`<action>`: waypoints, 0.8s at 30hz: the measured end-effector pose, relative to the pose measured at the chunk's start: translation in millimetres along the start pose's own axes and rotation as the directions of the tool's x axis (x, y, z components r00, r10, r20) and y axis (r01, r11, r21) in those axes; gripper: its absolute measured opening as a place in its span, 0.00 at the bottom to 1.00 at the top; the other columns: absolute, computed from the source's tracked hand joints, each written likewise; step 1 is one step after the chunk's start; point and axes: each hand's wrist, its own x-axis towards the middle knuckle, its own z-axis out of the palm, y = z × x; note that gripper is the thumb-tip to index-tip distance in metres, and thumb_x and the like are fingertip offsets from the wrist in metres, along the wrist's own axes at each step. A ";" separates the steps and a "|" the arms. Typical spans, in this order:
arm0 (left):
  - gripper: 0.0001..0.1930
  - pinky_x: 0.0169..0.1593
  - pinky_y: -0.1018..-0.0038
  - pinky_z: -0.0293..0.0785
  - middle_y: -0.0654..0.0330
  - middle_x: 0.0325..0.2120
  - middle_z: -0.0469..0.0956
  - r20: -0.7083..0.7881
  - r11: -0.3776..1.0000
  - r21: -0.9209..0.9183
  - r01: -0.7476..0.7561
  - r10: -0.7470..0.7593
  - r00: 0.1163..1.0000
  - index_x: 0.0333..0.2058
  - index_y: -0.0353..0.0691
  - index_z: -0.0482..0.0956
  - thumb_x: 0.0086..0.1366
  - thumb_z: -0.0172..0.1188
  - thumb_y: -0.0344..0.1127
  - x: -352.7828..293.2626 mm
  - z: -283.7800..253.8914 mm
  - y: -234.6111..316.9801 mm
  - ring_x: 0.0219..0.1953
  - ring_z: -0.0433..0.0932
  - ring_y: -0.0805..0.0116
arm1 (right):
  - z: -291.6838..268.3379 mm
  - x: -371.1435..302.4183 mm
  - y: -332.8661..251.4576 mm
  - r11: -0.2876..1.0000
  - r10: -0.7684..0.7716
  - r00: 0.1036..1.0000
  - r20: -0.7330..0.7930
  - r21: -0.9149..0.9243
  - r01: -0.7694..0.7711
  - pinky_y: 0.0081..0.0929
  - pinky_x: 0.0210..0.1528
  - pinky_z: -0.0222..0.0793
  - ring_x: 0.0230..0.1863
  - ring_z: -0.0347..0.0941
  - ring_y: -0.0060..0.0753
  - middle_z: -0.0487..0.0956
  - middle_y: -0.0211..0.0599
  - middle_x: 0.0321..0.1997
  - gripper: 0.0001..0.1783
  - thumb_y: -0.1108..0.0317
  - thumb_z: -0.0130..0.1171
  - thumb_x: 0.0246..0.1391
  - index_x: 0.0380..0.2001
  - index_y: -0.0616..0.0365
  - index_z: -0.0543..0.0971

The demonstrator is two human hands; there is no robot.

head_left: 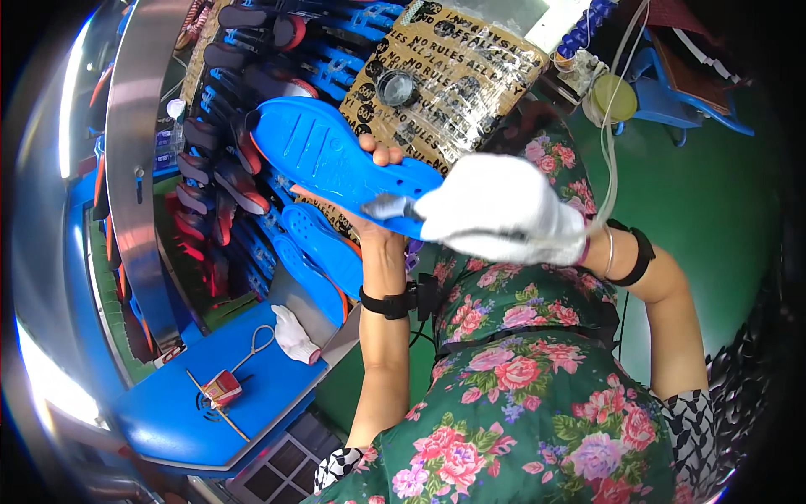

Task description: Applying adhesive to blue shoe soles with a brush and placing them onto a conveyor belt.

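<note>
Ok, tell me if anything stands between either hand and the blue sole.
For the right hand, its white glove and the dark tool it holds, which overlaps the sole in view; contact can't be told. For the left hand, nothing visible: it grips the sole bare.

A shoemaking workshop: dark shoe parts with red-orange rims [243, 185] crowd in rows beside a glossy blue moulded shoe sole [306, 147] and 2 smaller-looking blue soles with orange edges [330, 252]. A curved brushed-steel machine frame [134, 172] rises beyond the far edge of a blue smooth-topped counter [168, 420]; a white knitted glove [292, 336] lies at its far right corner. A coiled blue hose [588, 29] and green glossy floor [705, 185] also look industrial.
</note>
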 end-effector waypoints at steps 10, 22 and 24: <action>0.57 0.39 0.60 0.73 0.50 0.38 0.77 -0.169 0.996 0.076 0.044 -0.031 0.985 0.61 0.41 0.68 0.50 0.44 0.88 8.2 -0.4 14.7 0.34 0.77 0.54 | 0.1 -10.0 1.2 1.000 0.001 1.000 0.027 -0.013 -0.001 0.33 0.41 0.78 0.40 0.82 0.39 0.85 0.35 0.39 0.09 0.74 0.68 0.48 0.36 0.54 0.86; 0.61 0.36 0.52 0.83 0.36 0.45 0.78 -0.087 0.889 0.060 0.455 -0.449 0.889 0.66 0.37 0.62 0.50 0.46 0.86 15.7 -5.7 29.5 0.36 0.82 0.40 | 2.7 -24.3 0.8 0.993 -0.106 0.958 0.266 -0.028 0.117 0.35 0.37 0.77 0.38 0.78 0.39 0.83 0.33 0.41 0.13 0.71 0.65 0.47 0.39 0.48 0.84; 0.61 0.37 0.53 0.85 0.37 0.45 0.79 -0.058 0.842 0.078 0.534 -0.531 0.845 0.66 0.36 0.62 0.49 0.45 0.87 18.9 -6.7 28.1 0.36 0.84 0.41 | 0.7 -18.5 4.3 0.982 -0.084 0.960 0.266 0.183 0.035 0.35 0.37 0.76 0.37 0.78 0.39 0.83 0.33 0.38 0.12 0.72 0.65 0.47 0.37 0.50 0.84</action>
